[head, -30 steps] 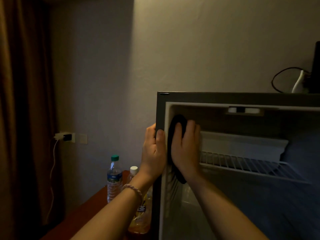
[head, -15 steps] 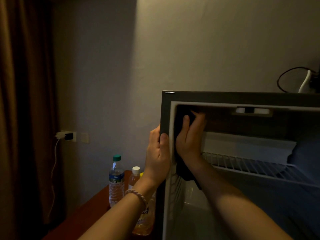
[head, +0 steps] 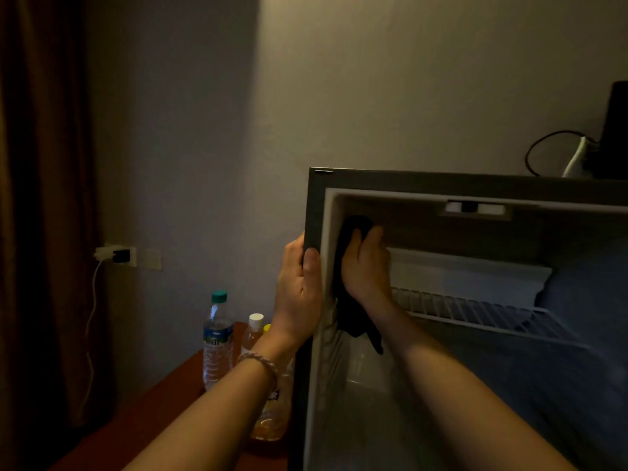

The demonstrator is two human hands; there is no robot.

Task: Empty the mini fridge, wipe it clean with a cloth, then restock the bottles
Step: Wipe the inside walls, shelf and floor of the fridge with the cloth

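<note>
Right hand (head: 365,266) at frame centre, fingers curled over dark cloth (head: 353,314), pressed against left inner wall of fridge (head: 441,185); cloth tail hung below wrist. Left hand (head: 299,287) just beside, gripped fridge's left front edge, thumb on the front face, bracelet (head: 260,363) on wrist. Wire shelf (head: 475,311) to right, bare. Bottles (head: 217,338) stood lower left on red table (head: 142,413), outside fridge. Charger (head: 117,255) plugged in wall, far left.

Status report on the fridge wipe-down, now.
Left hand grips fridge frame edge. Right hand presses cloth on inner left wall. Bottles outside. Nothing blocking.
</note>
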